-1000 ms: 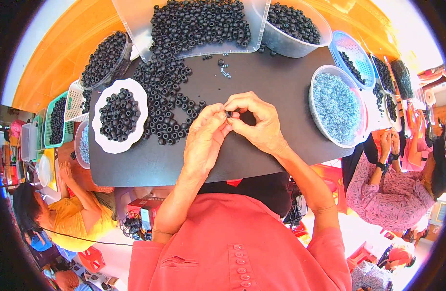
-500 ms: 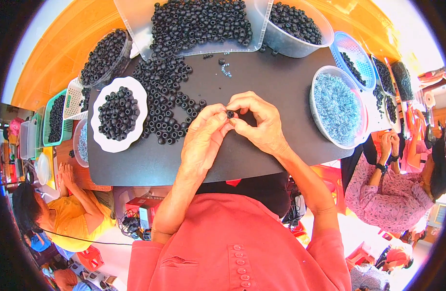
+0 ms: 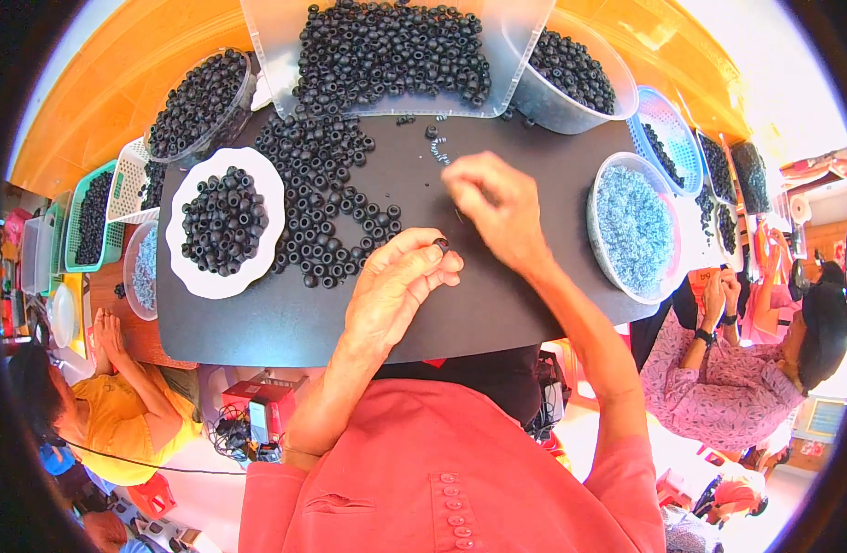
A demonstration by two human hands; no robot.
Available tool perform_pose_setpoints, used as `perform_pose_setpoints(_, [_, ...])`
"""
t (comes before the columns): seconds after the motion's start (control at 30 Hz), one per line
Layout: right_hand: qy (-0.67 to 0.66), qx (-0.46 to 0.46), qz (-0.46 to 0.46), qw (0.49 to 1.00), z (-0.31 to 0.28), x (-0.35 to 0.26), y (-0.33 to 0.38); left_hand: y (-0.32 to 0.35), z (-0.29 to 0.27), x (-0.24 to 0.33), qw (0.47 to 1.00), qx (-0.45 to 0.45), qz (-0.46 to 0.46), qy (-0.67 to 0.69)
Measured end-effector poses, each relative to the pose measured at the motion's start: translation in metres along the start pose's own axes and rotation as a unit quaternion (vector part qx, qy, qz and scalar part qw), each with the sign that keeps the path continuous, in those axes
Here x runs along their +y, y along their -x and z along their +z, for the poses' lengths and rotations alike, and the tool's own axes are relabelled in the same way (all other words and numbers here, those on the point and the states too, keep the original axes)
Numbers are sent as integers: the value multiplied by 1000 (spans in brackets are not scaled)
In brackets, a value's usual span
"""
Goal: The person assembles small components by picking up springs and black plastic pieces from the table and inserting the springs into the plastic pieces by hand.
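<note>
Beads pile (image 3: pixel 327 217) mid-mat (image 3: pixel 257 323), plate (image 3: pixel 223 224) left, bowl (image 3: pixel 633 226) right, tray (image 3: pixel 386 55) behind.

The person wears a coral-red shirt (image 3: pixel 442 461) that fills the lower middle of the frame. Its sleeves are short, ending above the elbows at lower left and lower right, so both forearms are bare. A row of small round buttons (image 3: pixel 453 502) in the same red runs down the front at the bottom centre, and a narrow stitched pocket slit (image 3: pixel 336 503) lies just to their left. The left hand (image 3: pixel 400 286) and right hand (image 3: pixel 497 207) are bare, with no gloves.
</note>
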State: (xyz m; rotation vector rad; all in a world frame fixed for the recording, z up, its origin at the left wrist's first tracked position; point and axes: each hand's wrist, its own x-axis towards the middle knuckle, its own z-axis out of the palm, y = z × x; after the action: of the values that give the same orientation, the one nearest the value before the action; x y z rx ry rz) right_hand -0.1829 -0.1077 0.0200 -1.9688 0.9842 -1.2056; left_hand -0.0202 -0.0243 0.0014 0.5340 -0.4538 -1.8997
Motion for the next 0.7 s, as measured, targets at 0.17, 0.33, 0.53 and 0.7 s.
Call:
perform_pose_setpoints(0.17, [107, -16, -40, 993, -12, 48, -51, 1, -1, -2, 1000, 12, 18, 2])
perform_pose_setpoints(0.33, [172, -128, -63, 975, -10, 55, -64, 3, -2, -2, 999, 29, 25, 12])
perform_pose_setpoints(0.53, [130, -89, 44, 987, -12, 38, -53, 1, 0, 0, 998, 39, 38, -8])
perform_pose_setpoints(0.7, [-169, -54, 195, 965, -11, 1, -5, -1, -2, -3, 997, 36, 58, -22])
